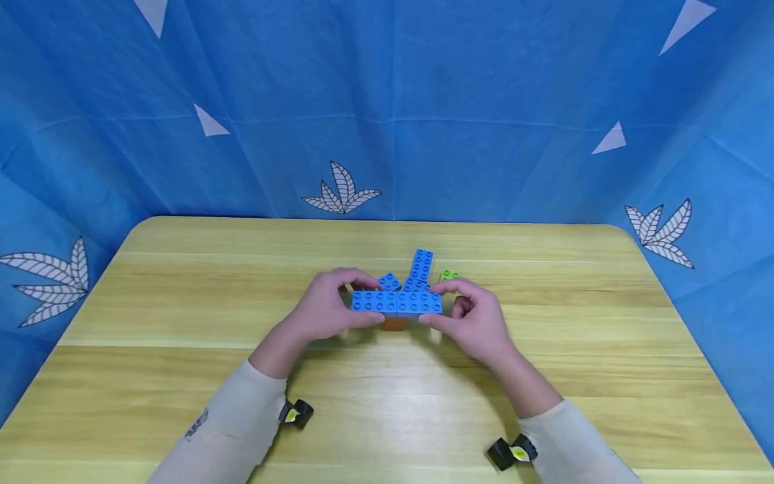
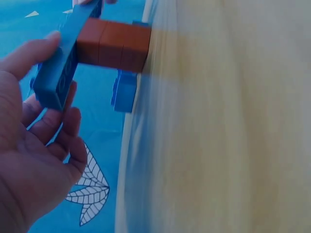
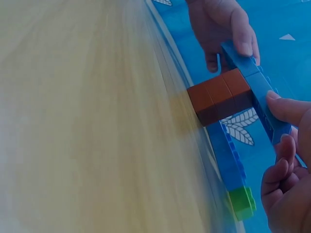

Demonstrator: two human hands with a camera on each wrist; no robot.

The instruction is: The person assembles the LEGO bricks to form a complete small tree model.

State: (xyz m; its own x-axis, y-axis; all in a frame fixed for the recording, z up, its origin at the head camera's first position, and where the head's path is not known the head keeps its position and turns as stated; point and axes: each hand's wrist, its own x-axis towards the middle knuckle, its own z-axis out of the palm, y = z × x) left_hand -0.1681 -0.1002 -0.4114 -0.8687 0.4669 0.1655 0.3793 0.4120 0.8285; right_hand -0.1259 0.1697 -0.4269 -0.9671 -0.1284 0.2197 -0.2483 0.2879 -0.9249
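Two blue building bricks lie end to end as a bar, the left brick (image 1: 373, 301) meeting the right brick (image 1: 420, 302). Beneath their joint stands a brown column (image 3: 219, 97) of three stacked bricks, upright on the table. My left hand (image 1: 326, 306) pinches the bar's left end, thumb on the near side and fingers on the far side. At the other end, my right hand (image 1: 476, 319) pinches the right brick in the same way. In the head view the bar hides most of the column, leaving a brown strip (image 1: 395, 324) visible.
Loose bricks lie on the wooden table (image 1: 544, 323) just behind the bar: a long blue brick (image 1: 421, 265), a small blue brick (image 1: 390, 281), another blue one (image 1: 414, 285) and a green brick (image 1: 449, 275). A blue cloth (image 1: 393, 121) hangs beyond the table's far edge.
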